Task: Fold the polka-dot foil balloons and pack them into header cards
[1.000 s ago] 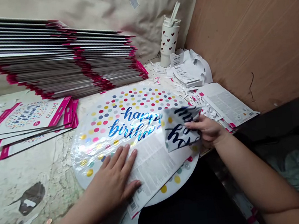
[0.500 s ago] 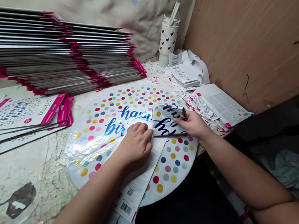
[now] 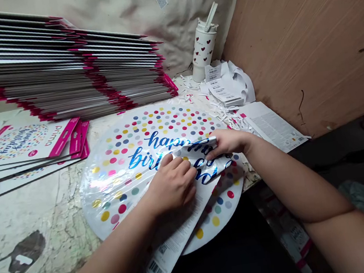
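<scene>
**Both hands on a folded foil flap**

Head view: the left hand (image 3: 171, 187) presses flat on the round foil balloon (image 3: 117, 181), fingers slightly spread, just left of the folded flap (image 3: 205, 162). The right hand (image 3: 228, 143) lies along the flap's top edge, fingers together — any pinch is hidden. A printed insert sheet (image 3: 170, 241) sticks out below the left hand; a stack of packaged balloons (image 3: 60, 76) sits far beyond it on the tabletop (image 3: 28, 215).

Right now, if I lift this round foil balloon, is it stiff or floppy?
The round foil balloon is probably floppy: it lies flat, folded over near the right hand. It likely feels light and slippery, being thin and shiny.
</scene>
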The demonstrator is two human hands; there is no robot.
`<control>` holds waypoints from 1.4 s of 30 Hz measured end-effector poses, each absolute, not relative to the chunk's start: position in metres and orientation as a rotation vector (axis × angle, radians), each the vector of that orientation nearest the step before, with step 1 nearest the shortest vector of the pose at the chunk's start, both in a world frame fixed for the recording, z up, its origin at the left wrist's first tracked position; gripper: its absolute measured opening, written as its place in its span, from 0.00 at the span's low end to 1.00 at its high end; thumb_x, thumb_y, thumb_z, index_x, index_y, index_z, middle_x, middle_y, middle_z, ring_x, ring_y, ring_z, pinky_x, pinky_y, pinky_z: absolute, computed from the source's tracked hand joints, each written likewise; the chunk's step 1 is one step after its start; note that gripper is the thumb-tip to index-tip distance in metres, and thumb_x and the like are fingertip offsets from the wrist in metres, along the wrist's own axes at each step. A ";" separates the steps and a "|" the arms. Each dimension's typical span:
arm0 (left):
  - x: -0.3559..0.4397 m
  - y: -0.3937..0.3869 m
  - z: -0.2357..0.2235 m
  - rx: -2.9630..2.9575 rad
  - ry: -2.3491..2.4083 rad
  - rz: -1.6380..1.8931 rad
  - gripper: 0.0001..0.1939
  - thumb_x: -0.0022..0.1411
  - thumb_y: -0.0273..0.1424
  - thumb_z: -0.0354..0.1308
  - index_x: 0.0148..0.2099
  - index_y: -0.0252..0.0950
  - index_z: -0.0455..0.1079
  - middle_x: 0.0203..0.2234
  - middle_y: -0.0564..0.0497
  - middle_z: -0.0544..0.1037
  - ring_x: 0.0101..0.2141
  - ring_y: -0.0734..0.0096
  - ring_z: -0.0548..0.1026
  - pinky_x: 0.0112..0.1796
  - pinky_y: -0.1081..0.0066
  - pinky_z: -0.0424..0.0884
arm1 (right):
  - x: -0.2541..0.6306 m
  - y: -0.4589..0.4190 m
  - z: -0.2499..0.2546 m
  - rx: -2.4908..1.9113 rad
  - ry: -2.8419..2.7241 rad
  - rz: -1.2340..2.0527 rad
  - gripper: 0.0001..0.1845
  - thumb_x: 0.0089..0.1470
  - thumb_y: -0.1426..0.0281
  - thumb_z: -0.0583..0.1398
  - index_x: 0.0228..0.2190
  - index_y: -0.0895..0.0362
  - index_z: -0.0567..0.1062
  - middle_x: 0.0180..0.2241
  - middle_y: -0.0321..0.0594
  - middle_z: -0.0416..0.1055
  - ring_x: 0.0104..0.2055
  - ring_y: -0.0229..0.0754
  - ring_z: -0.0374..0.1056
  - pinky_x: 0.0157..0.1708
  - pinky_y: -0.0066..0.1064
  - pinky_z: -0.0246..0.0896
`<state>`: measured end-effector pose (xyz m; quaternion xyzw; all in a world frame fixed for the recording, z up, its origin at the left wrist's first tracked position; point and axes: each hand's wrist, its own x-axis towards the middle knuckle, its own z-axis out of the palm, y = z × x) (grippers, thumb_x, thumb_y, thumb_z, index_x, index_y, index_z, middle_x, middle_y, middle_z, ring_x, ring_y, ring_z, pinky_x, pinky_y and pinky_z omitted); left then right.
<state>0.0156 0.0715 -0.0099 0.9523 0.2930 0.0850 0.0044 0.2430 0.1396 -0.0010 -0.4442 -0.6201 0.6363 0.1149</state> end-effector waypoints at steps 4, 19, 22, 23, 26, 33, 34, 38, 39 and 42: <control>0.017 0.070 -0.019 2.865 0.879 0.269 0.07 0.58 0.30 0.47 0.35 0.34 0.65 0.37 0.43 0.70 0.41 0.59 0.67 0.45 0.57 0.62 | 0.241 0.157 -0.013 -1.482 -1.808 2.070 0.15 0.24 0.74 0.71 0.21 0.62 0.76 0.23 0.37 0.75 0.26 0.38 0.69 0.28 0.27 0.66; 0.013 0.077 -0.020 2.671 0.860 0.356 0.10 0.62 0.27 0.41 0.32 0.35 0.62 0.31 0.46 0.69 0.34 0.65 0.65 0.41 0.63 0.63 | 0.210 0.145 -0.022 -1.484 -1.535 1.944 0.15 0.31 0.71 0.70 0.26 0.60 0.74 0.22 0.32 0.73 0.23 0.33 0.67 0.25 0.23 0.63; 0.008 0.078 -0.015 2.679 0.871 0.336 0.09 0.62 0.27 0.41 0.33 0.35 0.61 0.30 0.48 0.69 0.34 0.65 0.64 0.41 0.61 0.60 | 0.209 0.149 -0.015 -1.494 -1.457 2.055 0.11 0.34 0.72 0.68 0.22 0.60 0.71 0.16 0.31 0.69 0.17 0.30 0.62 0.18 0.21 0.58; 0.007 0.078 -0.014 2.691 0.887 0.333 0.08 0.62 0.27 0.41 0.33 0.36 0.61 0.30 0.48 0.68 0.34 0.65 0.63 0.41 0.60 0.59 | 0.209 0.150 -0.013 -1.508 -1.436 2.062 0.11 0.35 0.72 0.67 0.20 0.61 0.70 0.14 0.30 0.67 0.15 0.30 0.60 0.16 0.20 0.55; 0.006 0.076 -0.011 2.725 0.901 0.333 0.09 0.63 0.28 0.41 0.35 0.36 0.62 0.30 0.48 0.69 0.35 0.64 0.63 0.40 0.59 0.57 | 0.205 0.147 -0.004 -1.448 -1.479 2.081 0.11 0.35 0.74 0.66 0.18 0.61 0.68 0.11 0.27 0.61 0.13 0.27 0.55 0.13 0.19 0.49; 0.008 0.076 -0.002 2.786 0.961 0.371 0.10 0.62 0.26 0.41 0.34 0.36 0.63 0.30 0.48 0.68 0.35 0.64 0.62 0.40 0.59 0.57 | 0.189 0.134 0.010 -1.500 -1.651 1.930 0.06 0.37 0.79 0.63 0.23 0.61 0.71 0.14 0.30 0.66 0.17 0.31 0.63 0.18 0.22 0.59; 0.007 0.077 -0.001 2.796 0.957 0.372 0.10 0.62 0.26 0.41 0.35 0.36 0.64 0.31 0.47 0.69 0.35 0.63 0.62 0.40 0.59 0.57 | 0.187 0.132 0.011 -1.490 -1.747 1.908 0.05 0.38 0.80 0.61 0.21 0.60 0.71 0.12 0.29 0.64 0.16 0.31 0.61 0.17 0.22 0.58; 0.000 0.077 0.011 2.846 1.039 0.364 0.10 0.62 0.28 0.42 0.36 0.35 0.64 0.31 0.46 0.69 0.36 0.61 0.63 0.40 0.60 0.59 | 0.189 0.119 0.021 -1.249 -2.133 1.655 0.09 0.38 0.83 0.57 0.21 0.60 0.75 0.17 0.31 0.69 0.22 0.34 0.66 0.24 0.24 0.62; -0.002 0.075 0.016 2.848 1.126 0.385 0.10 0.62 0.29 0.42 0.36 0.35 0.64 0.31 0.46 0.69 0.36 0.61 0.63 0.40 0.59 0.59 | 0.192 0.115 0.025 -1.206 -2.065 1.508 0.11 0.40 0.82 0.57 0.25 0.59 0.77 0.23 0.34 0.73 0.28 0.36 0.68 0.30 0.26 0.64; -0.005 0.066 0.036 2.811 1.405 0.524 0.10 0.63 0.31 0.43 0.34 0.37 0.64 0.30 0.47 0.69 0.36 0.60 0.65 0.41 0.56 0.59 | 0.198 0.096 0.035 -1.085 -1.660 1.239 0.26 0.41 0.73 0.64 0.46 0.54 0.72 0.43 0.39 0.72 0.45 0.42 0.67 0.44 0.32 0.63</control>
